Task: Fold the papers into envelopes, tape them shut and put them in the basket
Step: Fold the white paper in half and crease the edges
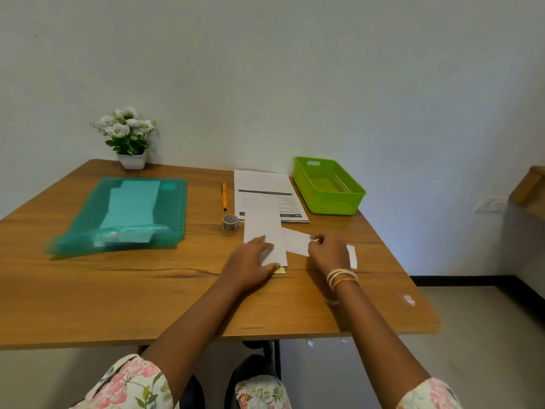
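Head view, near to far.

Sleeves (129, 382): floral print, at the lower edge; both forearms reach forward over the table (118, 302), a wooden top.

Left hand (250, 262): palm down, fingers straight and slightly spread, pressing flat on the folded paper (269, 231).

Right hand (328, 252): bangles (342, 277) at the wrist; fingers curled, thumb and forefinger pinching the edge of the flap (296, 242) that lies across to the right of the long strip.

Folded paper: white, a long strip running away from the person, crossed by the flap; a white corner shows past the right hand. It lies on the table right of centre. A small yellow piece (280, 270) sticks out at its near end, just beside the left thumb.

Tape roll (230, 222): small, grey, upright, just left of the folded paper.

Sheets (265, 190): printed, flat, beyond the folded paper and partly under its far end.

Pen (224, 196): orange, lying left of the sheets.

Folder (129, 214): teal, translucent, at the left, with pale paper inside.

Basket (351, 205): green plastic, at the far right corner, just right of the sheets; no envelope seen in it.

Flowers (126, 128): white, in a white pot (132, 160), far left against the wall.
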`<action>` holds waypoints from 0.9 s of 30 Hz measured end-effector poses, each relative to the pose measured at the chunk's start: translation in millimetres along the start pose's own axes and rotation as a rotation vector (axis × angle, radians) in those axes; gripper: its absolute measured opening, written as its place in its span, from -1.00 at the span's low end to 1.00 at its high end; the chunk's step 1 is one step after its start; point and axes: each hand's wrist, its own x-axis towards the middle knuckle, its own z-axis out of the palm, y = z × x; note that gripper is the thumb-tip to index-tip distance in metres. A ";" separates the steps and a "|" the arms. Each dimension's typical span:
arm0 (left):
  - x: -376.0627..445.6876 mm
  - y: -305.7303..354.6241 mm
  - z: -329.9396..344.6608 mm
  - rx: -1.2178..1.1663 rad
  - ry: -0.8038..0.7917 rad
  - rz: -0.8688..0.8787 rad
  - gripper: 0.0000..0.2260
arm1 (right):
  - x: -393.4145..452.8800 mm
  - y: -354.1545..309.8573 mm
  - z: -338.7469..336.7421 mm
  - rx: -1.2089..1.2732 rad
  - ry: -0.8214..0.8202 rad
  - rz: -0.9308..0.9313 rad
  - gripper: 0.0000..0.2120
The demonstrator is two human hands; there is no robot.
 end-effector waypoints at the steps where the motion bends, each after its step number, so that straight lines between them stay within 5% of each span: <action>1: 1.6 -0.9 -0.4 0.024 -0.009 -0.010 -0.51 | 8.1 2.9 -4.7 -0.052 -0.063 -0.036 -0.70; 5: 7.7 -1.9 -2.9 0.098 0.019 0.005 -0.49 | 31.5 9.4 -14.1 -0.385 -0.330 -0.047 -0.43; 10: 12.6 1.3 -8.8 0.205 -0.112 0.019 -0.39 | 38.6 8.7 -22.1 -0.672 -0.392 -0.017 -0.19; 15: 19.5 2.0 -17.1 0.185 -0.144 0.068 -0.48 | 39.0 16.6 -26.4 -0.469 -0.458 0.153 0.07; 20: 11.9 17.2 -14.7 0.115 -0.044 0.156 -0.76 | 33.4 23.2 -26.8 -0.438 -0.413 0.234 -0.11; 27: 1.1 13.3 -5.2 -0.038 0.010 0.096 -0.64 | 25.0 17.5 -28.1 -0.307 -0.367 0.282 0.02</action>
